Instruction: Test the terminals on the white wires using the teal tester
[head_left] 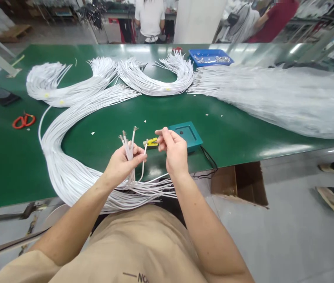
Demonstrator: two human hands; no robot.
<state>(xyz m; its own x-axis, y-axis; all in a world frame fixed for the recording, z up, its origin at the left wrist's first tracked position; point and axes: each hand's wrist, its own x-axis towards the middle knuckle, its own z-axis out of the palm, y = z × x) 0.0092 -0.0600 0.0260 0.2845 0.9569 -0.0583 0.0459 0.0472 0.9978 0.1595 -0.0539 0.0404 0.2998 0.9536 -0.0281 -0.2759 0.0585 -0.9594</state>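
Note:
My left hand (125, 163) is closed around several white cables (130, 157). Their frayed, stripped ends point upward. One cable (144, 157) stands apart at the thumb and fingertip, tilted to the right. To its right, my right hand (174, 149) is raised with thumb and index finger pinched together. What lies between those fingertips, if anything, is too small to make out. Just left of these fingers is a small yellow tool (152, 142), partly hidden. A teal box (194, 135) with a recessed top sits behind my right hand. Below both hands, the long white cable bundle (75, 169) curves across the table edge.
On the green table (110, 122) lie more cable bundles (167, 88), orange-handled scissors (24, 120), a blue tray (210, 57) of small parts and a plastic-covered cable pile (287, 98). A cardboard box (237, 182) stands below the edge. Other people are at the back and right.

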